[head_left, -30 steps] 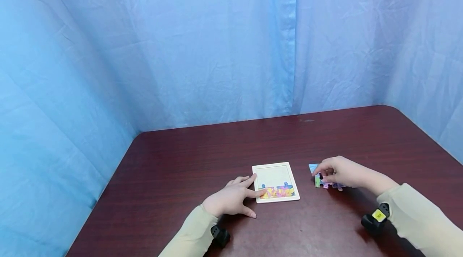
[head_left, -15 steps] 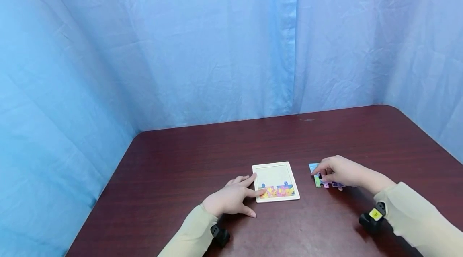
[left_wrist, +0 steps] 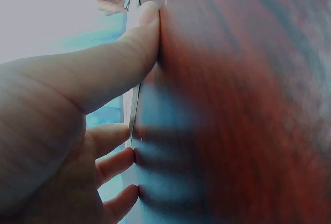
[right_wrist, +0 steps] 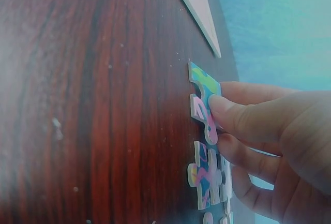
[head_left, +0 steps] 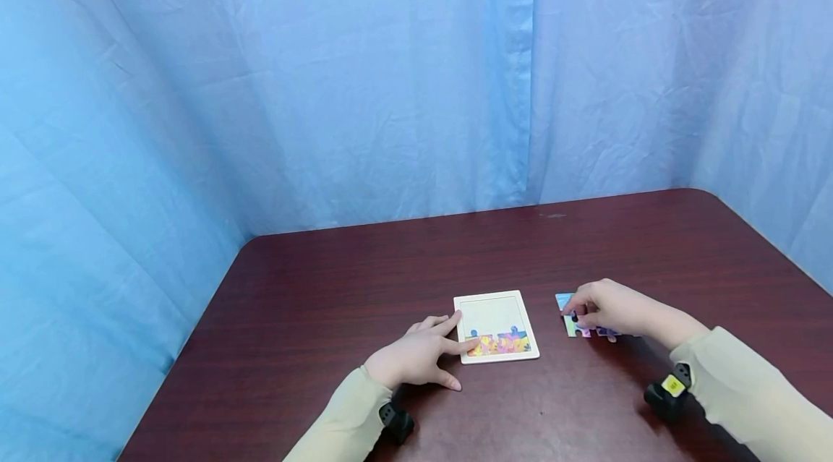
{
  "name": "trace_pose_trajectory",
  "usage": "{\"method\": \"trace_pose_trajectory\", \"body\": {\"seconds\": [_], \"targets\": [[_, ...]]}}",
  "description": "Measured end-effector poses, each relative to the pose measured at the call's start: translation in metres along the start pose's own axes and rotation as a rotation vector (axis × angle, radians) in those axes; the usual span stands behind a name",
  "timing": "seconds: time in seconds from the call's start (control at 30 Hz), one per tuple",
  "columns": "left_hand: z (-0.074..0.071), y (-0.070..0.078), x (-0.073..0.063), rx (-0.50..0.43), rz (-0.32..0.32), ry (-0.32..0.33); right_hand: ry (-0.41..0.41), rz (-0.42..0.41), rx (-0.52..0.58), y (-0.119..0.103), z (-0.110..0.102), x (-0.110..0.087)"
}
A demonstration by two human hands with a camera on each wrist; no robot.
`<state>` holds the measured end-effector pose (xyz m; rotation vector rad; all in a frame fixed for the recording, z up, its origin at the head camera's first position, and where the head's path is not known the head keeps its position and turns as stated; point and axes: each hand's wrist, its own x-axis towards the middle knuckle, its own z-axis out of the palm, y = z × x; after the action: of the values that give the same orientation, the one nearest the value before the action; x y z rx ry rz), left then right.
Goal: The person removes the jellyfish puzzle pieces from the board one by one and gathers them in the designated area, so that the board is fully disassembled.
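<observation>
My left hand [head_left: 416,355] lies with fingers spread at the left side of a pale square puzzle tray [head_left: 491,314]. One fingertip rests on the tray's upper left edge, another over the colourful puzzle pieces [head_left: 510,343] fitted along its near side. In the left wrist view the thumb [left_wrist: 116,69] touches the table. Right of the tray, my right hand [head_left: 612,305] pinches a green and pink puzzle piece [right_wrist: 204,81] between thumb and index finger, low over the table. More loose pieces [right_wrist: 202,175] lie below that hand, partly hidden by the fingers.
A light blue piece [head_left: 563,299] lies just beyond the right fingertips. The dark red-brown table [head_left: 364,281] extends around the tray. Blue curtains [head_left: 390,86] hang behind it and at both sides. Each wrist wears a black camera [head_left: 665,402].
My right hand has shifted very slightly left and away from me, and the green piece under its fingers has moved a little. The left hand and the tray stay in place.
</observation>
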<state>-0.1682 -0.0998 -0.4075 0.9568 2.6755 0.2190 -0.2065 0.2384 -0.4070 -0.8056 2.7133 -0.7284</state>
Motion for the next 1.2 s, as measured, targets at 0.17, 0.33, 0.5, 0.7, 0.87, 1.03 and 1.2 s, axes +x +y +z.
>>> {"method": "trace_pose_trajectory", "body": {"seconds": [0.17,0.33,0.5,0.7,0.87,1.03,1.2], "targets": [[0.0001,-0.0002,0.0002,0.000,-0.002,0.002,-0.001,0.007,-0.002,-0.0010,0.0005,0.0000],[-0.0007,0.0003,0.0001,0.001,-0.003,-0.002,-0.004,0.029,0.003,-0.0016,0.0010,-0.0001],[0.0001,0.0001,0.0005,0.003,0.000,-0.003,-0.008,0.047,0.002,-0.0043,0.0005,-0.0007],[0.0004,0.0001,0.0006,0.009,-0.002,-0.001,0.001,0.028,-0.022,-0.0069,-0.0004,-0.0007],[0.0015,-0.0007,0.0004,0.007,-0.002,0.002,0.013,0.027,-0.048,-0.0079,0.0014,-0.0005],[0.0022,-0.0012,0.0005,0.009,-0.002,0.000,0.016,0.045,-0.041,-0.0071,0.0030,-0.0008],[0.0022,-0.0019,0.0009,0.006,0.004,0.002,0.032,0.038,-0.077,-0.0066,0.0023,-0.0007]]}}
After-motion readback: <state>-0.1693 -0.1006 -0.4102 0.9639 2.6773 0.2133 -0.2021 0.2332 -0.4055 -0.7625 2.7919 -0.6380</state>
